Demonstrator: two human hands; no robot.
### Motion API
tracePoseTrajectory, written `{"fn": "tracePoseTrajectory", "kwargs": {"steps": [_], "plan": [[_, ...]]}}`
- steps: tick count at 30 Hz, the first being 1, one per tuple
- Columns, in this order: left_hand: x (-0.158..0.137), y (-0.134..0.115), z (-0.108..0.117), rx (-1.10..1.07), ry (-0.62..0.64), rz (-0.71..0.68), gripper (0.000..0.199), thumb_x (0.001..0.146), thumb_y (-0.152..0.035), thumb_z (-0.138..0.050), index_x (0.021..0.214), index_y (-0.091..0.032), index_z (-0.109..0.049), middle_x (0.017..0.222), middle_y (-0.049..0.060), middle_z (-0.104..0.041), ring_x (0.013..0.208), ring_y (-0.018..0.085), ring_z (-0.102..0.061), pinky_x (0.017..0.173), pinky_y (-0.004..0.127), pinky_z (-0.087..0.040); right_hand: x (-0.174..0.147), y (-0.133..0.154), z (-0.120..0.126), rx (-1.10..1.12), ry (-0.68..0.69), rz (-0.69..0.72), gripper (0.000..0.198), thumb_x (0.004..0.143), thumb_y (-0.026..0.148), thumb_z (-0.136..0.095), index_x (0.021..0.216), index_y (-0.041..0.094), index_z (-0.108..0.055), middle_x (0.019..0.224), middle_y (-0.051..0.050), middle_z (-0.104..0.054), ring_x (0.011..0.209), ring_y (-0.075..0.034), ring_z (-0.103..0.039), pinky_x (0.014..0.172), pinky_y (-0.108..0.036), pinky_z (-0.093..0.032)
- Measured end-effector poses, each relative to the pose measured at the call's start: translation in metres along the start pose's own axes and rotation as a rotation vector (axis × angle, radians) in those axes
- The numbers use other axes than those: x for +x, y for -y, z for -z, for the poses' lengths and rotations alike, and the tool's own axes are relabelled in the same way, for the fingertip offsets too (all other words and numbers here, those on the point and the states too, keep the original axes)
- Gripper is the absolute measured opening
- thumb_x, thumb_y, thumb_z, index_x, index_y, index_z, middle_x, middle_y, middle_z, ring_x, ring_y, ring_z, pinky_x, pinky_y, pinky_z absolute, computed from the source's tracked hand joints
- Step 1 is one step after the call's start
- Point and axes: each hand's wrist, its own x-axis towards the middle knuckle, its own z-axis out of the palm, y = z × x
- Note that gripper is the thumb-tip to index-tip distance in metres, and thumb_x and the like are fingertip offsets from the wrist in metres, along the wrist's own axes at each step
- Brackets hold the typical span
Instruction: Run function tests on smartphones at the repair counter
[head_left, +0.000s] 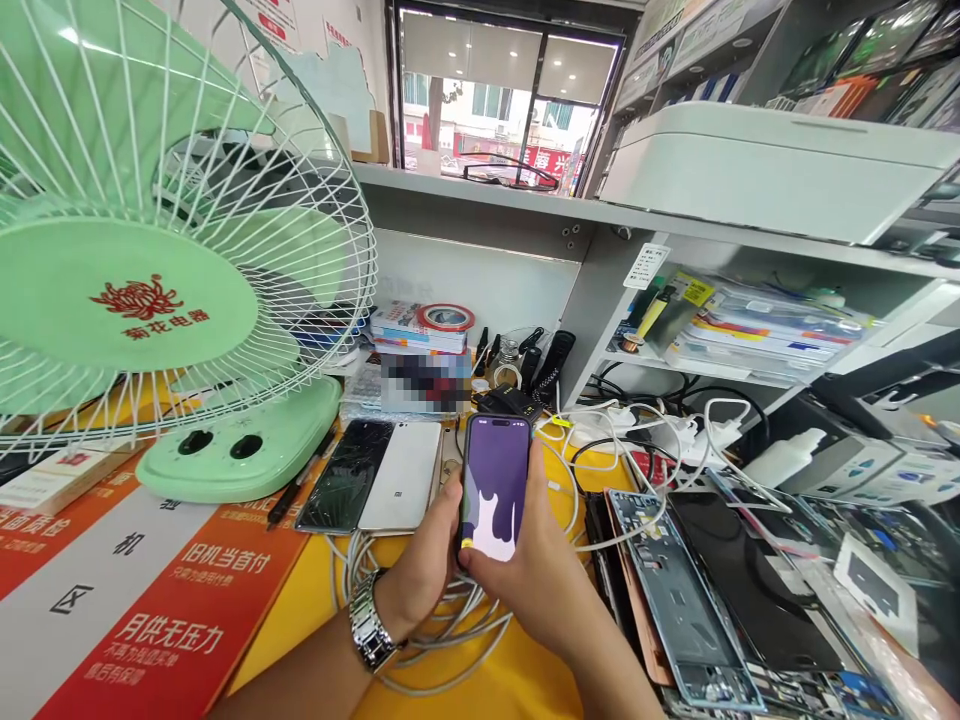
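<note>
A smartphone (496,482) with a lit purple and white screen is held upright in front of me. My left hand (427,560) grips its left edge, a metal watch (372,622) on that wrist. Around the right edge wraps my right hand (529,560), its thumb at the lower left of the screen. Just left of the held phone lie a white phone (400,476) with its back up and a dark phone (346,475). Below my hands, a coiled white cable (450,655) rests on the yellow table surface (300,610).
A green fan (238,478) fills the left side, standing on an orange and grey printed mat (161,600). Phone frames (679,600) and a black screen panel (750,580) are piled at right. White chargers (716,440) and tangled cables sit behind them, under a shelf (750,230).
</note>
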Motion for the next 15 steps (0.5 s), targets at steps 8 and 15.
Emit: {"fn": "tracePoseTrajectory", "kwargs": {"steps": [8, 15], "plan": [[-0.0033, -0.0004, 0.0020, 0.091, -0.028, 0.038, 0.049, 0.100, -0.044, -0.034, 0.142, -0.024, -0.050, 0.131, 0.007, -0.063, 0.116, 0.025, -0.058, 0.097, 0.038, -0.049, 0.0026, 0.0046, 0.0018, 0.087, 0.001, -0.055, 0.111, 0.072, 0.022, -0.070, 0.156, 0.022, 0.002, 0.142, -0.017, -0.050, 0.120, -0.031, -0.058, 0.097, -0.048, -0.050], [-0.0072, -0.0068, 0.0025, 0.205, 0.044, 0.191, 0.058, 0.095, -0.055, -0.038, 0.146, -0.028, -0.041, 0.114, 0.010, -0.068, 0.081, 0.022, -0.066, 0.046, 0.024, -0.051, 0.0074, 0.0048, -0.0010, 0.197, -0.235, -0.089, 0.065, 0.085, 0.032, -0.060, 0.143, 0.019, -0.036, 0.113, -0.013, -0.068, 0.090, -0.027, -0.070, 0.078, -0.042, -0.057]]}}
